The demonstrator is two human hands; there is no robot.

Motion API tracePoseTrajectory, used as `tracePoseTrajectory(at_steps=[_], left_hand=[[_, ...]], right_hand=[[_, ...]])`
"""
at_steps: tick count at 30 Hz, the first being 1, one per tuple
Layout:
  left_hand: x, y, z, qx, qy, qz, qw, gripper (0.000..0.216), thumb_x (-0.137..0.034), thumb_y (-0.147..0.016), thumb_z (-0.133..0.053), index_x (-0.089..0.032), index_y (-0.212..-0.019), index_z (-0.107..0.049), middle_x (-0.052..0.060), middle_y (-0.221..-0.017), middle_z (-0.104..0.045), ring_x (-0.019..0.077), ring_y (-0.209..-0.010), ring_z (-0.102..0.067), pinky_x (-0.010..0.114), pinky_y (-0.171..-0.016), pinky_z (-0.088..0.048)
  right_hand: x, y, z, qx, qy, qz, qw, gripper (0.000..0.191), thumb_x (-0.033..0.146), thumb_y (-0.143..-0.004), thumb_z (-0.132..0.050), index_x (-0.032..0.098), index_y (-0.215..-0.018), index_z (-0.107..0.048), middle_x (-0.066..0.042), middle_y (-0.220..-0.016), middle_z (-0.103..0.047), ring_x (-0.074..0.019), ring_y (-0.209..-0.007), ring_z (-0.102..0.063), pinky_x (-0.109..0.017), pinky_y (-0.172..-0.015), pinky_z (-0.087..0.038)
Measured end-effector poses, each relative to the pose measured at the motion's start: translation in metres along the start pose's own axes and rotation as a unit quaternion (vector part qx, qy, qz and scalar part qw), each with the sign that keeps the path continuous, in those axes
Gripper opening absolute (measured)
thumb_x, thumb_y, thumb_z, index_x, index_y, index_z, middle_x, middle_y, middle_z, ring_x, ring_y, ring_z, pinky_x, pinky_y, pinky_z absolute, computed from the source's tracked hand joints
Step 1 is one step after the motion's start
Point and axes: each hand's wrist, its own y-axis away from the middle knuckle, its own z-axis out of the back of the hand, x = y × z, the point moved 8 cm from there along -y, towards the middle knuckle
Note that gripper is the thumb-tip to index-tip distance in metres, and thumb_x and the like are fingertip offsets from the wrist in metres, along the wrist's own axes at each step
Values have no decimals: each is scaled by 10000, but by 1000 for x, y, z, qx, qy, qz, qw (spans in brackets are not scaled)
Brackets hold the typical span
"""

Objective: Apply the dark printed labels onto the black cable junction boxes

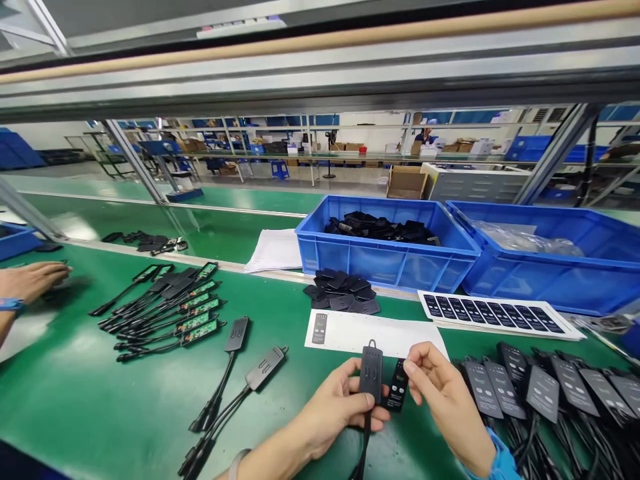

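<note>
My left hand [333,410] is closed round a black cabled controller box [371,373], its loop end pointing away from me and its cable hanging toward me. Just to its right, my right hand [445,400] pinches a black label sticker [398,387] with small white print by its upper right edge. The sticker is close beside the box; whether they touch I cannot tell. Behind both hands lies a white backing sheet [380,333] with one label left at its left end. Two unlabelled controllers [266,368] rest on the green table to the left.
Labelled controllers [543,393] are piled at right. A full label sheet [500,317] lies before two blue bins [390,257]. Black cover pieces [343,291] are heaped centrally. Units with bare circuit boards [197,320] lie at left, near another person's hand [35,280].
</note>
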Motion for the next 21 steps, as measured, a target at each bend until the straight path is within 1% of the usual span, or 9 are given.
tracePoseTrajectory(at_steps=[2,3,7,10,12,16,21], left_hand=[[6,1,-5,18,-8,-3,1000,520,-118,-778,-627,-76,-1232,-376,141,-1032,-574,182,-857,-632,320,-789,-497],[7,2,-8,27,-6,-4,1000,534,-111,-771,-630,-76,-1236,-370,149,-1037,-573,190,-877,-633,324,-799,-495],[9,4,-15,53,-6,-4,999,555,-137,-759,-653,-56,-1216,-350,230,-1141,-539,222,-932,-628,357,-838,-487],[9,5,-19,65,-6,-5,998,565,-145,-768,-645,-52,-1227,-329,249,-1157,-528,234,-951,-624,382,-864,-472],[9,5,-21,74,-6,-9,997,554,-118,-781,-617,-54,-1247,-324,245,-1153,-530,242,-966,-619,411,-884,-460],[8,7,-22,76,-6,-5,997,514,-48,-786,-553,-59,-1251,-333,194,-1055,-572,246,-986,-614,456,-909,-448],[9,6,-23,76,-12,-2,997,494,-155,-837,-587,-61,-1256,-344,195,-1060,-565,248,-984,-614,434,-893,-465]], right_hand=[[-1,1,-2,6,19,-8,1000,447,545,-898,-474,102,-897,-413,-23,-728,-388,-47,-542,-368,-204,-505,-343],[-1,1,-3,7,27,-9,1000,450,542,-892,-484,96,-899,-426,-26,-721,-392,-49,-540,-367,-207,-503,-341],[-8,2,-6,2,32,-28,999,464,543,-870,-516,83,-901,-466,-56,-752,-440,-68,-585,-407,-208,-497,-364],[-10,2,-7,0,26,-39,999,456,534,-858,-535,84,-903,-475,-66,-772,-460,-76,-618,-429,-196,-493,-373],[-8,2,-8,4,33,-36,999,451,531,-861,-528,83,-887,-479,-63,-755,-458,-76,-609,-433,-196,-493,-378],[-6,3,-8,3,32,-48,998,442,521,-858,-531,82,-882,-485,-61,-748,-460,-79,-609,-446,-197,-511,-400],[-2,4,-9,-1,38,-39,999,464,542,-854,-509,79,-858,-484,-74,-745,-461,-95,-612,-471,-202,-504,-425]])
